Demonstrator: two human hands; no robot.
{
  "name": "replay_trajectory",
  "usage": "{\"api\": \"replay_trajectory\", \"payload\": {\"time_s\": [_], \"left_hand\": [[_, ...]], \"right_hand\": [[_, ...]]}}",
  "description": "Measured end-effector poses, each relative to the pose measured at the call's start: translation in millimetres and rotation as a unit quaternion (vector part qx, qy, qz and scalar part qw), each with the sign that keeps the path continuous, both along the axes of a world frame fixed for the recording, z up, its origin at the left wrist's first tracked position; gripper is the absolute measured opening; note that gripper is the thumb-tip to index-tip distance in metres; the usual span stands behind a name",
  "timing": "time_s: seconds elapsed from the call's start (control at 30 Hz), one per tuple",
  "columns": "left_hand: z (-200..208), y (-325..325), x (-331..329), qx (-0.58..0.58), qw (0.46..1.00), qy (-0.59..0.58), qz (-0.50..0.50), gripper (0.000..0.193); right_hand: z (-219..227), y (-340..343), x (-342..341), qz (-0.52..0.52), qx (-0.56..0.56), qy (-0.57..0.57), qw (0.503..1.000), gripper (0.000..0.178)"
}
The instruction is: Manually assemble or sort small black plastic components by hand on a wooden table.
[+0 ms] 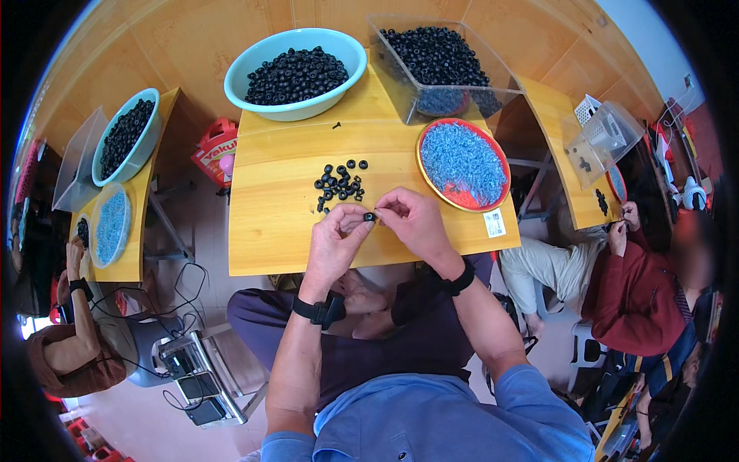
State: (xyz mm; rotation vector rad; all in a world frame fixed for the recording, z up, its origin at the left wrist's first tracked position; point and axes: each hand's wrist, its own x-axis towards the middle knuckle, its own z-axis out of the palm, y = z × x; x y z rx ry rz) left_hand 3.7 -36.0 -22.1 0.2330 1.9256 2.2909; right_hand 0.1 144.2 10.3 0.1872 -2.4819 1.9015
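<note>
My left hand pinches a small black round part with a hole between thumb and fingertips, just above the table's near edge. Against the same part, the fingertips of my right hand are pressed together; whatever they hold is too small to make out. Just beyond my hands lies a loose cluster of similar black round parts, with a few thin dark pieces among them. A red tray with a yellow rim, heaped with small bluish-silver pieces, stands to the right of my right hand.
The wooden table carries a light-blue basin and a clear plastic bin at its far side, both full of black parts. A white label lies front right. People work at tables on both sides. A metal stool stands left.
</note>
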Motion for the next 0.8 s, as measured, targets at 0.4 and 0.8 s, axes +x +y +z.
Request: {"api": "replay_trajectory", "payload": {"time_s": [0.4, 0.8], "left_hand": [[3, 1, 3, -0.042, 0.999, 0.012, 0.001, 0.020], [5, 4, 3, -0.094, 0.995, 0.035, 0.022, 0.019]], "right_hand": [[10, 5, 6, 0.022, 0.172, 0.092, 0.980, 0.014], [19, -1, 15, -0.008, 0.187, 0.204, 0.961, 0.017]]}}
